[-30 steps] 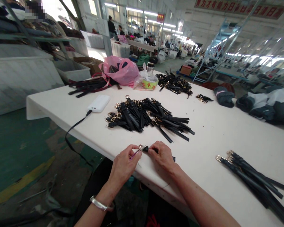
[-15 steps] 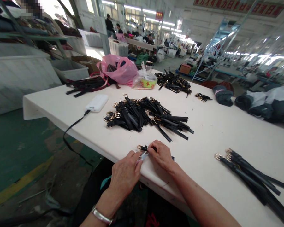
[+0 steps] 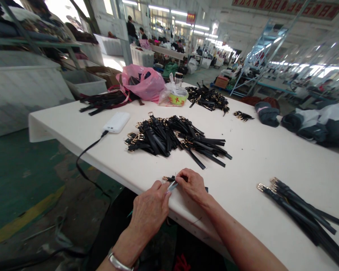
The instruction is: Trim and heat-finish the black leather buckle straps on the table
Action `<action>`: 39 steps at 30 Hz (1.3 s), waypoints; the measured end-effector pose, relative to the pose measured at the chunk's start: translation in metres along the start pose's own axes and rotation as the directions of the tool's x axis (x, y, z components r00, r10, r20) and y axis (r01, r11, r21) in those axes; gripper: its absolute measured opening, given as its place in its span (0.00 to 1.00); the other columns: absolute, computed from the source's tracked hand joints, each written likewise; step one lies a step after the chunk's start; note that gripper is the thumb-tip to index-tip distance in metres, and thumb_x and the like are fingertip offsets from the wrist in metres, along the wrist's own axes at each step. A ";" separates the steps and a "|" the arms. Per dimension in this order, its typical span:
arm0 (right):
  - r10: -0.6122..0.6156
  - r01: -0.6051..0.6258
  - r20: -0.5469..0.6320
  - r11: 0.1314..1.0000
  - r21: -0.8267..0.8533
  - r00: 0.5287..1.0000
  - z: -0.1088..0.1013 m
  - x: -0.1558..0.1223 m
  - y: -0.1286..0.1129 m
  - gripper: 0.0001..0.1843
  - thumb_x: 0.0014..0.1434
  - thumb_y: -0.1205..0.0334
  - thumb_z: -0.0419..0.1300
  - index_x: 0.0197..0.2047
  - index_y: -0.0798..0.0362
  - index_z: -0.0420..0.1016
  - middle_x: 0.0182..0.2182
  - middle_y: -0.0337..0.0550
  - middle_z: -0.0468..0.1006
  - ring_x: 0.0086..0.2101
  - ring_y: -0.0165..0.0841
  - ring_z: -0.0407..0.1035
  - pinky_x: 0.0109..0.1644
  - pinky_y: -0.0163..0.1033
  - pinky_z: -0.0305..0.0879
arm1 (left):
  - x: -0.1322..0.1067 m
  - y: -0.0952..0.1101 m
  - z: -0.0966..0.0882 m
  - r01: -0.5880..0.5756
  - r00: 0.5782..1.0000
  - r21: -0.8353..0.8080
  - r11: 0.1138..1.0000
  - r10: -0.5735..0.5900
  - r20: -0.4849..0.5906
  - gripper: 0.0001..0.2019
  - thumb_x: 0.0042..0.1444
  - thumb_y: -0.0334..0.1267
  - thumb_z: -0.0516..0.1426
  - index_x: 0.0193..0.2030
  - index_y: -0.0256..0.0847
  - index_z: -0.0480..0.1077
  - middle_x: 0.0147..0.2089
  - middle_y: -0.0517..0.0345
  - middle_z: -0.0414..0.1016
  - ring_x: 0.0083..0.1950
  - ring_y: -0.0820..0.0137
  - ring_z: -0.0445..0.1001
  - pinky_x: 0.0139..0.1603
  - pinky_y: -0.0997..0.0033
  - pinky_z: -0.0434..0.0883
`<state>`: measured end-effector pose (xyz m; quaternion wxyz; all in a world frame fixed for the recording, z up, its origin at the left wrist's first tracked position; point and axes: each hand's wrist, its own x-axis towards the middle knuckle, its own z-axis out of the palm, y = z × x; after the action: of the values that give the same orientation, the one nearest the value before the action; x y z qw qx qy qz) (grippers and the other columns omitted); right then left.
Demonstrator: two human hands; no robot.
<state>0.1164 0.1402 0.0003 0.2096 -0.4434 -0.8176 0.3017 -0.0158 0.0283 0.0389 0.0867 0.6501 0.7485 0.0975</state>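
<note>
My left hand [image 3: 151, 205] is closed around small thread snips [image 3: 173, 186], whose metal blades point at my right fingertips. Pinched in my right hand [image 3: 192, 183] is a black strap with a gold-toned buckle [image 3: 165, 178]; the buckle end sticks out to the left, and a dark end shows past the hand on the right. Most of this strap is hidden behind my fingers. Both hands are at the near edge of the white table [image 3: 243, 177]. Beyond them lies a heap of similar black buckled straps [image 3: 158, 137].
Several finished-looking straps [image 3: 299, 207] lie at right. Farther back are another strap pile [image 3: 207, 98], a pink plastic bag [image 3: 144, 83], a clear bag with a yellow-green container [image 3: 177, 99] and rolled dark fabric [image 3: 267, 113]. A white power bank [image 3: 117, 122] trails a black cable over the edge.
The snips' blades have shifted slightly and show more clearly beside the strap. The buckle end has dipped a little. My right hand keeps its pinch in nearly the same place.
</note>
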 end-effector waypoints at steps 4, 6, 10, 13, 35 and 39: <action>0.031 -0.031 0.008 0.999 0.020 0.999 0.000 0.001 0.002 0.05 0.55 0.63 0.59 0.29 0.50 0.75 0.29 0.35 0.75 0.31 0.28 0.66 0.36 0.32 0.55 | 0.002 0.002 -0.003 0.012 0.999 -0.006 1.000 -0.012 0.031 0.13 0.63 0.38 0.46 0.49 0.46 0.68 0.44 0.58 0.74 0.40 0.63 0.77 0.35 0.67 0.70; 0.037 -0.037 0.006 0.999 0.025 0.999 0.000 0.000 0.002 0.05 0.55 0.62 0.59 0.29 0.50 0.75 0.29 0.35 0.75 0.31 0.28 0.66 0.35 0.32 0.55 | 0.003 0.003 -0.002 0.022 0.999 -0.009 1.000 -0.021 0.033 0.13 0.63 0.38 0.46 0.49 0.46 0.68 0.45 0.57 0.74 0.41 0.63 0.77 0.35 0.67 0.70; 0.020 -0.020 0.005 1.000 0.022 1.000 0.001 0.000 0.003 0.06 0.56 0.62 0.59 0.29 0.50 0.75 0.28 0.35 0.75 0.31 0.28 0.66 0.35 0.32 0.55 | 0.004 0.006 -0.002 0.037 0.999 0.014 0.999 -0.037 0.034 0.12 0.63 0.39 0.46 0.47 0.46 0.68 0.44 0.57 0.74 0.39 0.61 0.77 0.34 0.65 0.70; 0.012 -0.012 0.018 1.000 0.025 1.000 0.000 0.000 0.004 0.06 0.55 0.62 0.59 0.29 0.51 0.75 0.29 0.36 0.75 0.31 0.28 0.66 0.36 0.33 0.56 | 0.006 0.009 -0.007 0.031 0.998 0.034 0.999 -0.033 0.056 0.12 0.62 0.37 0.47 0.46 0.44 0.69 0.44 0.56 0.74 0.38 0.60 0.78 0.32 0.64 0.71; -0.074 0.071 0.023 0.991 0.109 0.997 0.004 -0.001 0.003 0.05 0.55 0.67 0.59 0.27 0.51 0.73 0.28 0.35 0.73 0.31 0.28 0.66 0.37 0.32 0.57 | 0.014 0.013 -0.003 0.028 0.994 -0.019 0.999 -0.026 0.111 0.09 0.61 0.35 0.48 0.42 0.41 0.69 0.43 0.51 0.76 0.39 0.60 0.77 0.36 0.65 0.69; -0.078 0.076 0.017 0.994 0.084 0.997 0.005 -0.001 0.005 0.05 0.55 0.67 0.59 0.28 0.51 0.73 0.28 0.35 0.72 0.31 0.28 0.65 0.36 0.32 0.57 | 0.013 0.011 0.001 0.051 0.993 -0.045 0.998 -0.046 0.106 0.09 0.62 0.36 0.48 0.43 0.42 0.69 0.43 0.52 0.77 0.40 0.62 0.77 0.38 0.66 0.68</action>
<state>0.1164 0.1401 -0.0071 0.2311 -0.3994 -0.8228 0.3318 -0.0064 0.0425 0.0411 0.1435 0.6336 0.7561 0.0791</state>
